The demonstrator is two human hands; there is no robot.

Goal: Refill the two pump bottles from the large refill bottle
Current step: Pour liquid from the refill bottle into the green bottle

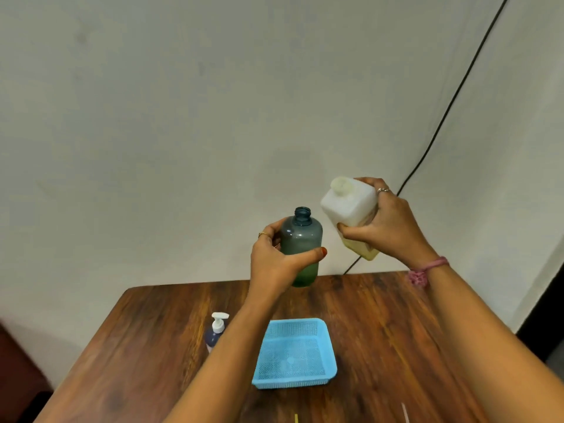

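Observation:
My left hand (pixel 276 261) grips a translucent blue-green bottle (pixel 302 239) held upright above the table; its neck is open with no pump on it, and greenish liquid fills its lower part. My right hand (pixel 387 227) holds the white refill bottle (pixel 351 206) just to the right of it, tilted with its mouth pointing up and left; yellowish liquid shows at its lower end. The two bottles are apart. A dark blue bottle with a white pump (pixel 215 331) stands on the table, partly hidden by my left forearm.
A light blue mesh basket (pixel 329 340) lies on the wooden table (pixel 396 346) below my hands, a small pale thing inside it. A black cable (pixel 451 102) runs down the white wall. Two thin sticks poke in at the bottom edge.

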